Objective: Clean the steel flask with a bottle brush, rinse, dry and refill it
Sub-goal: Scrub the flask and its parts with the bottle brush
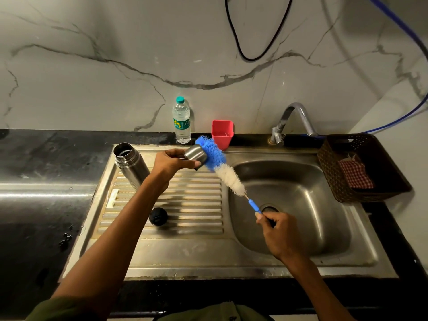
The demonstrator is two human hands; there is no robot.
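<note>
**Scrubbing the flask's steel cup at a kitchen sink**

You look down on a stainless steel sink unit (208, 256) set into a dark, glossy counter (41, 181); behind it rises a pale wall (115, 66) veined like marble, with a black cable (254, 56) looping down and a blue hose (414, 38) curving along the right. Your left hand (171, 162) curls around a small steel cup (195, 155) above the ribbed draining board (176, 200); your right hand (281, 235) grips the blue handle of the bottle brush (222, 167) over the basin, its blue bristles pressed against the cup, white bristles trailing below. The steel flask (130, 164) stands open on the draining board's far left corner; 1 black stopper (158, 216) lies nearer you on the ribs. At the back stand 1 water bottle (181, 120) and 1 red container (222, 134), with a curved tap (294, 119) to the right; a dark woven basket (361, 167) on the right holds a red checked cloth (355, 172).
</note>
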